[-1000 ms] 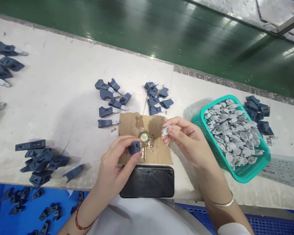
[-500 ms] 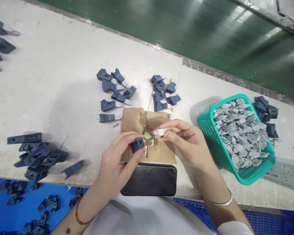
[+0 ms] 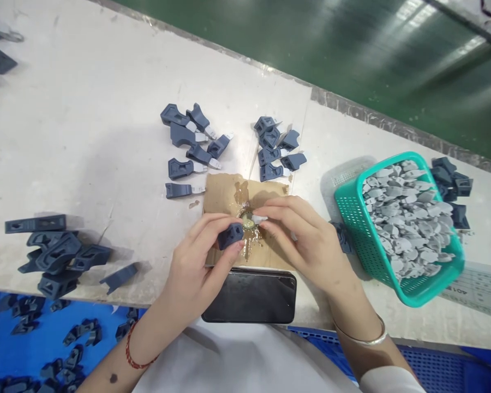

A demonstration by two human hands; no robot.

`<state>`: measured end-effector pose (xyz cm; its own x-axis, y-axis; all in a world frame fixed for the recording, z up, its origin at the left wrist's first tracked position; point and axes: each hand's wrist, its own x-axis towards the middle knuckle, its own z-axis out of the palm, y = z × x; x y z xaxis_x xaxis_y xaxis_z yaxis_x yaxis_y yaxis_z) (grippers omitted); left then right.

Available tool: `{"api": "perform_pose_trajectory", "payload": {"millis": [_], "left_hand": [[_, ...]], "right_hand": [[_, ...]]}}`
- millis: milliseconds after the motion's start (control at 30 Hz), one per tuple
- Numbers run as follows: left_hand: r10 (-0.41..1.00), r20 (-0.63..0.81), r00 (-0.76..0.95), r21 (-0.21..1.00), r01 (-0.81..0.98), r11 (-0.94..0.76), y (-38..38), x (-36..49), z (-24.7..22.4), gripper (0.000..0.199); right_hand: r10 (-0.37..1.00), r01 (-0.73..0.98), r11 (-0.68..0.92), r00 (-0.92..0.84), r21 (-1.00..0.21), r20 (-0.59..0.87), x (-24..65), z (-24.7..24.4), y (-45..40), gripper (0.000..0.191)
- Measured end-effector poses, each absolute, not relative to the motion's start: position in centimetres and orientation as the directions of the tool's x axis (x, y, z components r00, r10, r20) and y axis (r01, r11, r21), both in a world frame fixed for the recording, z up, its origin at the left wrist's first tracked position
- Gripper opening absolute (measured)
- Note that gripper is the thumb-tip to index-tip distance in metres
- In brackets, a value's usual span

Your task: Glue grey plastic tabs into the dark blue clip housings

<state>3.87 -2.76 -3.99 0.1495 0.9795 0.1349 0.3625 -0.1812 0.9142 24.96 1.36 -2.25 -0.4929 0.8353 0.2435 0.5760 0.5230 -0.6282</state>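
Between the thumb and fingers of my left hand (image 3: 200, 256) is a dark blue-grey plastic part (image 3: 231, 236), its end with a square hole turned to the right. My right hand (image 3: 306, 234) pinches a small light-grey plastic piece (image 3: 259, 218), mostly covered by the fingers. Its tip is over a round spot of yellowish wet paste (image 3: 247, 220) on a piece of brown cardboard (image 3: 223, 188). Wet stains spread around the paste. Whether the tip touches it I cannot tell. Just below the cardboard lies a black phone (image 3: 253, 297).
A green basket (image 3: 352, 218) full of light-grey pieces stands at right. Beyond the cardboard lie joined dark-and-grey parts (image 3: 182, 168) in two groups. More dark parts (image 3: 61, 251) are piled at left, and others lie in a blue bin (image 3: 41, 344) below the table edge.
My right hand has turned and lowered the light-grey piece toward the paste. My left hand still holds the dark part beside it. The whole view has shifted slightly.
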Motion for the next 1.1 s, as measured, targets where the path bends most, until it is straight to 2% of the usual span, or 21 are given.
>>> {"api": "perform_pose_trajectory", "payload": {"millis": [267,600,733,833,967,1100], "left_hand": [[0.979,0.138,0.153,0.91,0.371,-0.186,-2.88,3.84,-4.03,0.019],[0.975,0.153,0.161,0.886,0.414,-0.207,-2.75,3.93,-4.02,0.018],[0.974,0.158,0.162,0.881,0.423,-0.213,-2.85,3.96,-4.05,0.018],[0.976,0.148,0.158,0.88,0.429,-0.202,-2.91,4.0,-4.17,0.017],[0.972,0.156,0.178,0.884,0.414,-0.218,-2.88,4.06,-4.2,0.016],[0.97,0.147,0.196,0.889,0.404,-0.216,-2.83,4.08,-4.15,0.015]], "right_hand": [[0.79,0.63,0.603,-0.556,-0.489,0.259,24.72,-2.54,1.22,0.015],[0.8,0.631,0.587,-0.548,-0.507,0.244,24.78,-2.47,1.09,0.018],[0.825,0.612,0.541,-0.519,-0.576,0.224,24.86,-2.5,1.18,0.02],[0.867,0.563,0.457,-0.455,-0.688,0.204,24.96,-2.48,1.28,0.019],[0.944,0.401,0.242,-0.308,-0.884,0.119,24.85,-2.37,1.18,0.014],[0.963,0.267,0.14,-0.261,-0.953,0.068,24.34,-2.24,0.85,0.016]]}}
